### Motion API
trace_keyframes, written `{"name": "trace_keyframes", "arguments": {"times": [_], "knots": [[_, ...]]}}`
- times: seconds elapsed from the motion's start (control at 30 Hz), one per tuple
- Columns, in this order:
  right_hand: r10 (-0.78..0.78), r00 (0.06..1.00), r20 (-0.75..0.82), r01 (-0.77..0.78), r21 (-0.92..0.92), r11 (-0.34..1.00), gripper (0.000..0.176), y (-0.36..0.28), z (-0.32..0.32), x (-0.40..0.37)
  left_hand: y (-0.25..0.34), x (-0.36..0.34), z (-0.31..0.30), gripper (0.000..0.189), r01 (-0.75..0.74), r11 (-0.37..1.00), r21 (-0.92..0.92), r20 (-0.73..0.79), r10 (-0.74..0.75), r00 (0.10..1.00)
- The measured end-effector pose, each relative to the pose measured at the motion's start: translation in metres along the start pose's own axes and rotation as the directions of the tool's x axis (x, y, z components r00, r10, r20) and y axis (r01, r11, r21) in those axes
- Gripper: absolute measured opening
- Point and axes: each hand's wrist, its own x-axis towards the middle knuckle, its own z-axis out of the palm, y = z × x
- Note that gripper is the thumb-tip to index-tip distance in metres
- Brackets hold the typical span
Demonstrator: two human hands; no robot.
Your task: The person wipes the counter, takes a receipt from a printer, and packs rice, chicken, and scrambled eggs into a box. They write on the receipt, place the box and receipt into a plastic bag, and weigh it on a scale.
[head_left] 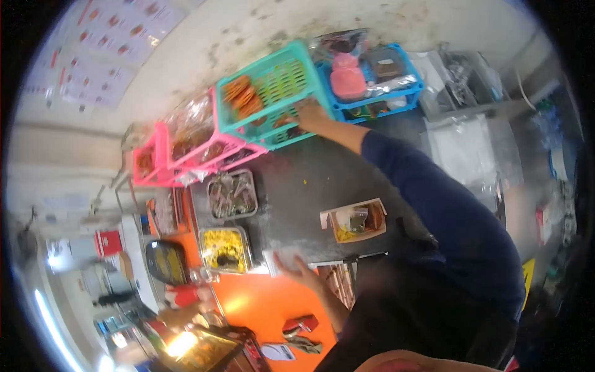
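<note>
My right hand (pixel 312 116) reaches into the lower tier of the teal stacked baskets (pixel 273 127), its fingers partly hidden by the basket edge and blurred. Brown-orange packets (pixel 243 97) lie in the upper tier. Lower down, my left hand (pixel 297 273) is closed around a white flat item (pixel 277 260), smeared by motion, beside a tub of yellow sachets (pixel 224 249). On the dark counter between my hands sits an open cardboard box (pixel 361 232), which contains a dark green sachet, yellow sachets and a brown packet.
Pink baskets (pixel 201 152) with packets adjoin the teal ones; a blue basket (pixel 381 99) holds pink containers. A clear tub of sachets (pixel 232 194) stands left. Grey bins (pixel 462 84) are at back right. An orange surface (pixel 248 304) carries a red-and-grey item (pixel 302 332).
</note>
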Motion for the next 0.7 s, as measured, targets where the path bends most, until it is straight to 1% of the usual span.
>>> {"name": "trace_keyframes", "arguments": {"times": [0.03,0.07,0.1,0.13,0.17,0.2,0.23,0.27,0.3,0.33,0.37,0.4,0.43,0.47,0.5,0.53,0.57,0.6,0.63,0.67,0.7], "knots": [[0.036,0.968,0.249,-0.046,0.035,0.998,0.047,-0.007,-0.021,0.008,-0.018,-0.003,-0.013,0.056,-0.046,0.998,0.039,-0.023,0.046,0.999],[0.069,0.871,0.487,-0.112,0.061,0.992,0.052,-0.016,-0.039,0.005,-0.030,-0.004,-0.019,0.054,-0.085,0.993,0.077,-0.036,0.088,0.995],[0.001,0.900,0.436,-0.020,0.039,0.999,0.052,-0.024,-0.048,-0.006,-0.042,-0.007,-0.026,0.054,-0.083,0.994,0.075,0.027,0.081,0.996],[-0.079,0.916,0.394,0.079,0.015,0.997,0.053,-0.027,-0.053,-0.024,-0.045,-0.010,-0.032,0.054,-0.023,0.998,0.052,-0.002,0.023,1.000],[-0.141,0.981,0.132,0.157,-0.118,0.981,0.045,-0.028,-0.058,-0.049,-0.045,-0.012,-0.034,0.054,0.037,0.999,0.029,-0.043,-0.036,0.998],[-0.249,0.961,-0.123,0.209,-0.267,0.941,0.038,-0.033,-0.064,-0.070,-0.049,-0.012,-0.036,0.054,0.044,0.998,0.036,-0.015,-0.044,0.999],[-0.238,0.965,-0.113,0.200,-0.272,0.941,0.038,-0.033,-0.092,-0.091,-0.051,-0.011,-0.036,0.053,0.112,0.994,-0.015,0.025,-0.111,0.993],[-0.163,0.984,0.065,0.156,0.110,0.982,0.029,-0.027,-0.142,-0.114,-0.051,-0.011,-0.036,0.053,0.180,0.981,-0.065,0.057,-0.177,0.983],[-0.156,0.954,0.257,0.020,0.463,0.886,0.022,-0.016,-0.175,-0.139,-0.046,-0.012,-0.032,0.050,0.146,0.989,0.007,0.094,-0.146,0.985],[-0.046,0.989,0.137,-0.018,0.427,0.904,0.018,0.000,-0.186,-0.164,-0.068,-0.007,-0.034,0.048,0.179,0.983,0.036,0.195,-0.182,0.964],[0.058,0.998,0.015,-0.059,0.395,0.917,0.015,0.019,-0.196,-0.191,-0.092,-0.005,-0.037,0.047,0.213,0.975,0.066,0.289,-0.223,0.931],[0.218,0.976,0.022,-0.211,0.374,0.903,0.016,0.041,-0.201,-0.219,-0.080,-0.011,-0.025,0.043,0.122,0.977,0.174,0.365,-0.179,0.914],[0.406,0.912,0.055,-0.392,0.403,0.827,0.015,0.058,-0.207,-0.251,-0.121,-0.009,-0.022,0.036,0.130,0.966,0.222,0.429,-0.216,0.877],[0.608,0.775,0.170,-0.627,0.325,0.708,0.016,0.074,-0.205,-0.283,-0.146,-0.010,-0.015,0.033,0.018,0.961,0.274,0.510,-0.161,0.845],[0.541,0.816,0.202,-0.572,0.148,0.807,0.024,0.103,-0.185,-0.329,-0.162,-0.009,-0.002,0.034,-0.011,0.938,0.347,0.558,-0.197,0.806],[0.590,0.585,0.557,-0.778,0.178,0.603,0.029,0.113,-0.186,-0.353,-0.169,-0.013,0.010,0.034,0.005,0.946,0.325,0.597,-0.209,0.774],[0.482,0.265,0.835,-0.922,0.073,0.380,0.034,0.112,-0.185,-0.372,-0.172,-0.015,0.020,0.035,0.022,0.952,0.305,0.627,-0.218,0.748],[0.330,0.287,0.899,-0.948,0.217,0.235,0.038,0.103,-0.184,-0.390,-0.167,-0.013,0.033,0.037,0.054,0.933,0.356,0.634,-0.283,0.720],[0.162,0.320,0.933,-0.947,0.313,0.067,0.042,0.093,-0.182,-0.402,-0.214,-0.010,0.046,0.039,0.010,0.878,0.478,0.588,-0.328,0.739],[0.129,0.352,0.927,-0.936,0.345,0.074,0.043,0.080,-0.179,-0.402,-0.180,-0.016,0.054,0.040,-0.224,0.913,0.340,0.637,-0.049,0.769],[0.075,0.377,0.923,-0.925,0.371,0.087,0.044,0.068,-0.176,-0.401,-0.164,-0.019,0.066,0.038,-0.168,0.942,0.292,0.602,-0.045,0.797]]}}
